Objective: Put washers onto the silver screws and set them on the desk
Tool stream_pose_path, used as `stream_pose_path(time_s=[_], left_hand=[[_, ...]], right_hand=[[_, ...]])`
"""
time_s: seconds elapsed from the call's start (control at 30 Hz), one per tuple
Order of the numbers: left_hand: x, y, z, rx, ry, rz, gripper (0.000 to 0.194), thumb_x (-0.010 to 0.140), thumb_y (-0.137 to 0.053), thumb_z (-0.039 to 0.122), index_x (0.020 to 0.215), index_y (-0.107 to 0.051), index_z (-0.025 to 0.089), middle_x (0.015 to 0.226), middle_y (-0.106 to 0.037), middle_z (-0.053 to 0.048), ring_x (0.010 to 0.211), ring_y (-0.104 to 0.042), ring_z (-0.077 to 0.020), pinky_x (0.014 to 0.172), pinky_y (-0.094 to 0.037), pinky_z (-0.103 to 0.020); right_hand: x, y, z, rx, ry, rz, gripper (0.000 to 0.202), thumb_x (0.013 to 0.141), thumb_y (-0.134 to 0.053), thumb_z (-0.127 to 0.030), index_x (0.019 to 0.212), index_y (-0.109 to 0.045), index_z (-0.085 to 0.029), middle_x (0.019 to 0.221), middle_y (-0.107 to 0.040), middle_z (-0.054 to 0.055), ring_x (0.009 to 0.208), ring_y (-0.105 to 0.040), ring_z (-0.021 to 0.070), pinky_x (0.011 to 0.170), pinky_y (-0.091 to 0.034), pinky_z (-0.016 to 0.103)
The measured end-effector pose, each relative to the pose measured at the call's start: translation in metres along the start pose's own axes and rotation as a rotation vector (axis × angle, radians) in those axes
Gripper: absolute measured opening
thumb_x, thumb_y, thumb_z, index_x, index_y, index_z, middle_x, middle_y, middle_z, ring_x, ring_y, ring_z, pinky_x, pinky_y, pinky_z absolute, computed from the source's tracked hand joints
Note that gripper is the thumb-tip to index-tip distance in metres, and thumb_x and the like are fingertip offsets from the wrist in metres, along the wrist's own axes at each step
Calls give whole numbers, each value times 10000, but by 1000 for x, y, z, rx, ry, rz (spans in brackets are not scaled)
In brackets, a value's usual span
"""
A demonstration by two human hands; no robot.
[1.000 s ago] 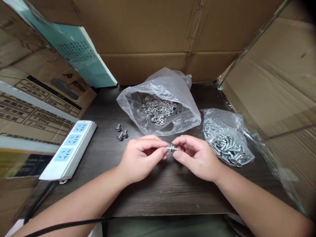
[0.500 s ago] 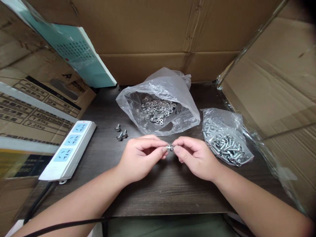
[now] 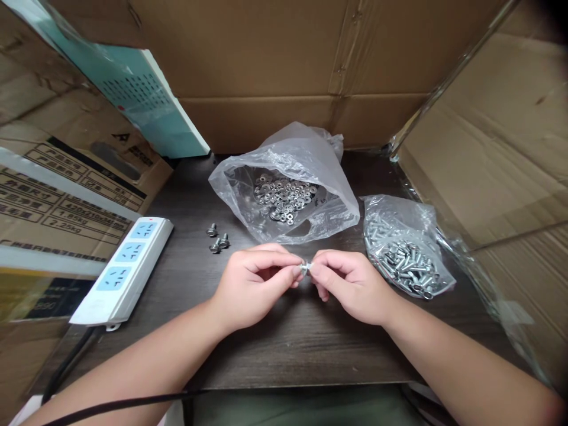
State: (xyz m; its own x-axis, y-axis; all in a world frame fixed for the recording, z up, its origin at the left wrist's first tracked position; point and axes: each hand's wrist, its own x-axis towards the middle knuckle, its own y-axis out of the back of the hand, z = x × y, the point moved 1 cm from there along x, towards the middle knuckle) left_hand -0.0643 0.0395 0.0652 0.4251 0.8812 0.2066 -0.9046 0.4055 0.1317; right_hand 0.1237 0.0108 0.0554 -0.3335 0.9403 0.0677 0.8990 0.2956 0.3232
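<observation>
Between the thumb and forefinger of my left hand [image 3: 260, 284] is a small metal washer [image 3: 303, 268], held on edge. My right hand [image 3: 348, 284] pinches a bolt [image 3: 309, 267], most of it covered by the fingertips. Bolt and washer meet in the narrow gap between the hands; how far one sits in the other I cannot tell. Beyond my left hand, three bolts with washers [image 3: 215, 245] stand or lie on the dark table. An open plastic bag [image 3: 328, 216] of loose washers [image 3: 286, 198] lies just past both hands.
To the right is a clear bag of bolts [image 3: 410, 266]. A white power strip [image 3: 126, 266] with a black cable [image 3: 66, 364] lies at the left. Cardboard walls [image 3: 275, 59] enclose the back and sides of the dark wooden table [image 3: 284, 355].
My right fingers have shifted slightly left and closed further over the bolt, so less of it shows. My left hand has hardly moved.
</observation>
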Motion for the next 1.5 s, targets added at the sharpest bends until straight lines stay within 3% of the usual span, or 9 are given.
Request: stream_pose_path(time_s=[0.07, 0.33, 0.5, 0.67, 0.93, 1.07, 1.23, 1.37, 1.5], left_hand=[[0, 0, 0, -5, 4, 4, 97, 777, -691, 132, 813, -773, 95, 690, -685, -71, 576, -652, -102, 563, -559, -193], [0, -1, 0, -7, -10, -20, 95, 781, -687, 125, 817, -773, 102, 679, -683, -61, 580, -648, -93, 571, -553, -180], [0, 0, 0, 18, -7, -19, 96, 792, -687, 144, 819, -773, 108, 676, -680, -62, 589, -645, -92, 573, -550, -179], [0, -1, -1, 0, 11, -8, 92, 784, -699, 156, 810, -773, 109, 679, -678, -64, 580, -648, -96, 563, -557, -183], [-1, -1, 0, -46, 20, -7, 87, 781, -694, 147, 805, -769, 109, 677, -672, -57, 571, -649, -95, 559, -558, -183], [-1, -1, 1, -39, 6, -12, 90, 783, -690, 138, 805, -768, 100, 671, -670, -59, 576, -647, -94, 563, -555, -182], [-1, -1, 0, -45, 28, -11, 95, 782, -696, 153, 810, -772, 105, 684, -677, -65, 574, -649, -97, 559, -556, -184], [0, -1, 0, -44, 24, -5, 94, 779, -698, 155, 810, -774, 110, 680, -676, -63, 568, -646, -95, 552, -550, -181], [0, -1, 1, -4, 10, -22, 95, 784, -691, 150, 812, -776, 118, 677, -685, -62, 573, -644, -90, 559, -546, -174]], right_hand=[[-1, 0, 1, 8, 5, 26, 245, 952, -561, -331, 830, -644, -135, 673, -589, 15, 564, -540, 90, 540, -468, 227], [-5, 0, 4, -277, 543, 201, 187, 849, -650, -62, 1028, -662, -115, 878, -628, 83, 768, -607, 121, 672, -522, 242], [-2, -2, 1, -161, 309, 202, 78, 907, -619, -180, 917, -684, -137, 803, -635, 57, 676, -594, 114, 617, -499, 245], [-1, -2, 0, 23, -47, 58, 280, 971, -524, -326, 788, -628, -142, 605, -572, -1, 531, -539, 88, 534, -467, 219], [-4, 2, 5, -303, 514, 175, 181, 864, -615, -85, 1029, -652, -152, 864, -616, 74, 741, -588, 133, 646, -510, 263], [-2, -1, 1, -242, 399, 166, 92, 899, -593, -157, 931, -678, -142, 800, -614, 64, 685, -578, 126, 609, -488, 259], [-1, -3, -2, -15, 39, 30, 336, 978, -493, -303, 699, -593, -144, 638, -558, 17, 571, -529, 95, 553, -457, 233], [-5, -2, 1, -88, 260, 155, 141, 860, -665, -224, 975, -641, -146, 843, -614, 54, 628, -555, 102, 573, -487, 245], [-5, -3, 3, -219, 432, 192, 129, 854, -643, -125, 978, -665, -156, 828, -616, 61, 672, -582, 123, 605, -499, 263]])
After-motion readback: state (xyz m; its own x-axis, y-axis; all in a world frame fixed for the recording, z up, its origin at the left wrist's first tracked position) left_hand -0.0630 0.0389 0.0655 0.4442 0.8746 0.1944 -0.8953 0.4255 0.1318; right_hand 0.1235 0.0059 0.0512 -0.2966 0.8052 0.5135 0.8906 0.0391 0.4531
